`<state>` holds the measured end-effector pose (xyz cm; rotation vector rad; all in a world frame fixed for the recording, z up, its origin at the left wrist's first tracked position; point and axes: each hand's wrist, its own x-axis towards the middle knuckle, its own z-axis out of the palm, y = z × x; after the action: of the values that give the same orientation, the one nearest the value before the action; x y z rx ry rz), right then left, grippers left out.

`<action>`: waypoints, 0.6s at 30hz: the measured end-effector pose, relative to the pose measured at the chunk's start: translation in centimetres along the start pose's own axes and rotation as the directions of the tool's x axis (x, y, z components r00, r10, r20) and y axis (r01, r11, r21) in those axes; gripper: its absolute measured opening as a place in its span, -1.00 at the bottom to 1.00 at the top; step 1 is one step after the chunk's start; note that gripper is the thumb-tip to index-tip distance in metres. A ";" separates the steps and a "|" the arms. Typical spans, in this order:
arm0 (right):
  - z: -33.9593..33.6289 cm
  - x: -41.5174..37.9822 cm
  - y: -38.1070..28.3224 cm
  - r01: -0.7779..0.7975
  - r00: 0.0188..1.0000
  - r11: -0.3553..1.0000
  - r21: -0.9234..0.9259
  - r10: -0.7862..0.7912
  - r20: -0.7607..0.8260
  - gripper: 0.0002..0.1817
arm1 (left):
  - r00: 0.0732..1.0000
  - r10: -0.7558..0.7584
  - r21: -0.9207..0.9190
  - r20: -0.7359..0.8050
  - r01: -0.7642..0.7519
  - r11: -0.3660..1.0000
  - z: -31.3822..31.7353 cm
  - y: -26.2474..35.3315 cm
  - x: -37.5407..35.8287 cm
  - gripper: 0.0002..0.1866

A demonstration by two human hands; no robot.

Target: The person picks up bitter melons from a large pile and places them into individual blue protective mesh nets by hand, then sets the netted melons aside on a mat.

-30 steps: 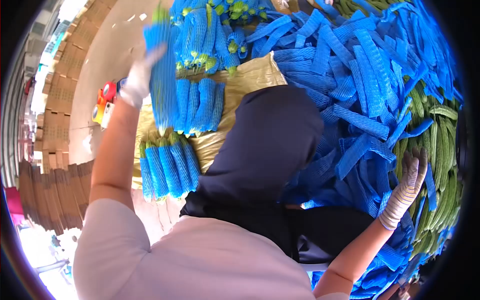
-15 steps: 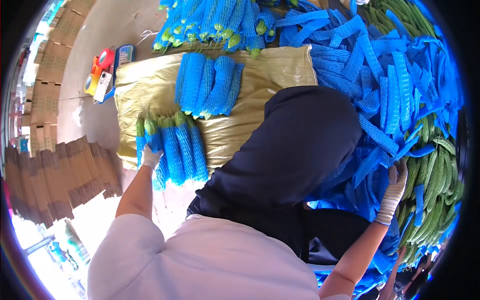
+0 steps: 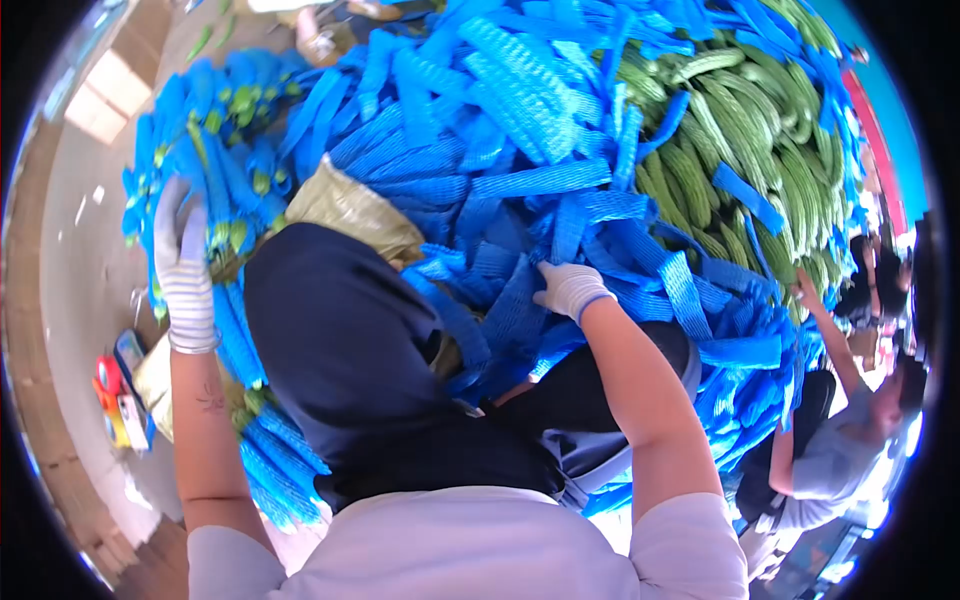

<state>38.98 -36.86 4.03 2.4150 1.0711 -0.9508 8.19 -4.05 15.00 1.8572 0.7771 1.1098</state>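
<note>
My left hand [image 3: 184, 270], in a striped white glove, is stretched out with fingers apart. It is over the near edge of a heap of green vegetables in blue foam net sleeves [image 3: 215, 120]; I see nothing held in it. My right hand [image 3: 574, 290], gloved alike, reaches into a wide pile of loose blue foam net sleeves [image 3: 520, 90]. Its fingers are closed on the end of one foam net sleeve [image 3: 515, 310]. Beyond the pile lie long, ridged green vegetables [image 3: 720, 130] without sleeves.
More sleeved vegetables [image 3: 285, 455] lie beside my leg. A gold woven sack [image 3: 355, 210] shows past my knee. A red tape dispenser [image 3: 107, 380] is on the floor at left. At right a co-worker [image 3: 840, 450] reaches a hand [image 3: 805, 290] to the bare vegetables.
My view has swung right. My left hand has left the sleeved row on the gold sack and is by the far heap. My right hand has moved from beside the green vegetables into the sleeves.
</note>
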 end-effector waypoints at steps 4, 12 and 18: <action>-3.2 -1.3 1.0 0.168 0.960 0.915 0.366 -0.066 -0.273 -0.53 | 0.865 0.225 -0.206 0.448 -0.145 0.968 11.8 10.3 1.6 -0.65; -7.9 -6.9 2.8 0.625 0.779 -0.256 0.738 0.145 -0.610 -0.59 | 0.372 0.192 -0.184 0.908 -0.058 0.981 25.2 13.3 -2.6 -0.49; -8.0 -5.5 2.9 0.583 0.802 -0.421 0.695 0.165 -0.573 -0.62 | 0.489 0.108 -0.143 0.866 0.035 0.989 28.8 11.7 -3.4 -0.61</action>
<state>41.99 -37.43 13.76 4.1621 1.0031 -2.3723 33.83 -21.92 15.94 1.9743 0.0283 0.0868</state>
